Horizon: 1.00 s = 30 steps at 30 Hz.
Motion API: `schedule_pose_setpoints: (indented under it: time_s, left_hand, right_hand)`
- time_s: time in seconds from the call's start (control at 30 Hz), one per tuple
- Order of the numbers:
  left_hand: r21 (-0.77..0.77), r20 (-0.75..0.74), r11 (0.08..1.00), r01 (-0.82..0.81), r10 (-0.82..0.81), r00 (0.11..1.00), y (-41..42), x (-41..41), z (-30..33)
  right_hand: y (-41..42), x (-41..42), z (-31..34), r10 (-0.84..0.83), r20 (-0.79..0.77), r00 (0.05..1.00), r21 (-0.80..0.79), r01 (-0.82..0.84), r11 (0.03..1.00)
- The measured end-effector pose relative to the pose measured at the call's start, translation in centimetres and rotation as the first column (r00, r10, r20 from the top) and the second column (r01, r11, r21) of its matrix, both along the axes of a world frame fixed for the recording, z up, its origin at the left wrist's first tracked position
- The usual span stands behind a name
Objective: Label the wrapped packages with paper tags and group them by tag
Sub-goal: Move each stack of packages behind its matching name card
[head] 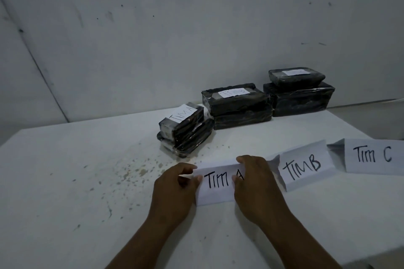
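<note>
Three stacks of black plastic-wrapped packages stand at the back of the white table (65, 181). The left stack (185, 130) carries a paper tag reading TIM A, the middle stack (238, 105) a tag reading TIM B, and the right stack (298, 91) a tag I cannot read. Three folded paper signs stand in front. My left hand (175, 190) and my right hand (258, 185) pinch the two ends of the TIM A sign (216, 183). To its right stand the TIM B sign (306, 168) and the TIM C sign (371, 156).
A grey wall rises right behind the table. The tabletop's left half is speckled with brown stains. The table's right edge runs past the TIM C sign.
</note>
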<state>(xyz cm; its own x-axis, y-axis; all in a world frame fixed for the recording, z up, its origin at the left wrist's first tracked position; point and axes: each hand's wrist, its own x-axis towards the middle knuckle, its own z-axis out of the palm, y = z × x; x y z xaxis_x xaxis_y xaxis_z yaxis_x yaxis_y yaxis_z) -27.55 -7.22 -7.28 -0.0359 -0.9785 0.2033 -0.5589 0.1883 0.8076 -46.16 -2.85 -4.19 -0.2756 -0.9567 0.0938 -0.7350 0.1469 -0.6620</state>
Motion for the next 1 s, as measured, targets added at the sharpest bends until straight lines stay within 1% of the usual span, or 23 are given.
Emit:
schedule_pose_setpoints:
  time_s: [0.2, 0.43, 0.57, 0.63, 0.73, 0.87, 1.0]
  left_hand:
    - [-0.015, 0.051, 0.998, -0.059, 0.059, 0.997, 0.6, 1.7, 0.6]
    - [-0.003, 0.072, 0.996, -0.092, 0.092, 0.993, 1.3, 3.2, 1.4]
    - [-0.012, 0.036, 0.993, -0.121, 0.122, 0.992, 1.4, 3.7, 1.9]
    - [-0.03, 0.008, 0.987, -0.157, 0.158, 0.987, 1.1, 4.0, 2.2]
    - [-0.051, -0.037, 0.979, -0.198, 0.196, 0.98, -0.2, 4.4, 2.5]
    - [-0.021, -0.102, 0.981, -0.191, 0.188, 0.977, -2.6, 4.3, 2.9]
    - [0.009, -0.039, 0.986, -0.169, 0.169, 0.985, -5.4, 3.7, 3.5]
  right_hand:
    - [0.0, 1.0, 0.0, 0.066, 0.027, 0.997, 0.028, -0.067, 0.997]
    - [0.0, 1.7, 0.5, 0.101, -0.022, 0.995, 0.044, -0.1, 0.994]
    - [-0.2, 1.7, 1.7, 0.109, -0.03, 0.994, 0.059, -0.107, 0.992]
    - [-0.6, 1.7, 2.3, 0.112, -0.025, 0.993, 0.042, -0.111, 0.993]
    - [-2.1, 1.8, 3.4, 0.118, -0.023, 0.993, 0.008, -0.117, 0.993]
    - [-6.1, 2.1, 5.0, 0.163, -0.016, 0.987, -0.02, -0.163, 0.986]
    - [-10.9, 2.3, 5.2, 0.232, -0.076, 0.97, 0.01, -0.231, 0.973]
